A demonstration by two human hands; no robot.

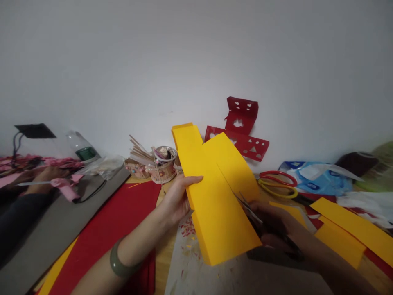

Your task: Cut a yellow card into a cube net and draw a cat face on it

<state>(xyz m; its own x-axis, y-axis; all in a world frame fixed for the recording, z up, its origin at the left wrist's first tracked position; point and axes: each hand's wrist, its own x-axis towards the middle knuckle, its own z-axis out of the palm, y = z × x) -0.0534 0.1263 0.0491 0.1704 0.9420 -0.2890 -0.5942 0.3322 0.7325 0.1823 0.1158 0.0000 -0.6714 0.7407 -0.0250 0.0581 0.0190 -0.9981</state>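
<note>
Yellow paper sheet (215, 196) between left hand (176, 198) and scissors (248, 209).

- A single head-worn camera looked forward and slightly down, from close above the table (172, 250).
- It faced a plain white wall (196, 61) filling the upper half.
- Both forearms entered from the bottom edge, very near the lens.

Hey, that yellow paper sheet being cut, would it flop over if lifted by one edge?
The yellow sheet probably stays fairly stiff: it stands tilted, held only by the left hand at one edge. Likely light. The cut by the scissors in the right hand may let one strip sag.
</note>
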